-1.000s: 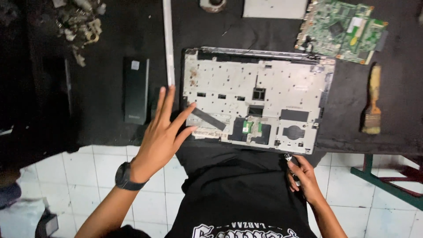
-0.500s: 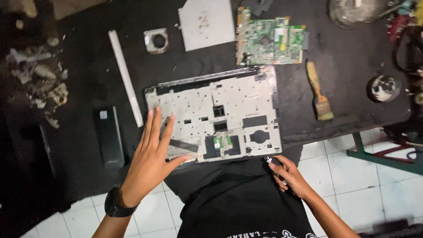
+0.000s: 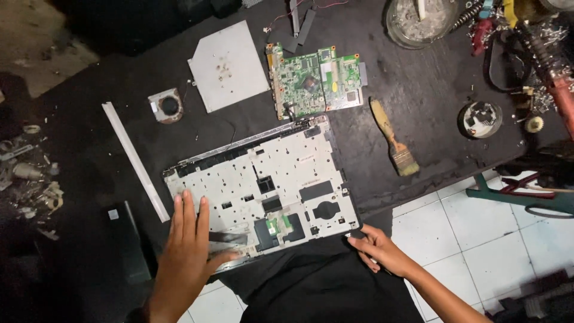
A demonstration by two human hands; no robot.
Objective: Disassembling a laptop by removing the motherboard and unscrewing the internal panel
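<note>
From above, the silver laptop case (image 3: 263,185) lies inner side up at the near edge of the black table (image 3: 418,143). The left hand (image 3: 188,248) rests flat on its near left corner, fingers spread, gripping nothing. The right hand (image 3: 379,248) pinches the near right corner. Beyond lie a green circuit board (image 3: 317,81), a grey metal plate (image 3: 227,66) and a small fan (image 3: 167,106); a paintbrush (image 3: 394,139) sits right, a white strip (image 3: 136,161) left.

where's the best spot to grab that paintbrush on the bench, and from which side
Probably grip the paintbrush by its bare wooden handle, the upper-left end, coming from above. It lies flat on the black bench, bristles toward the near edge, with open space around the handle.
</note>
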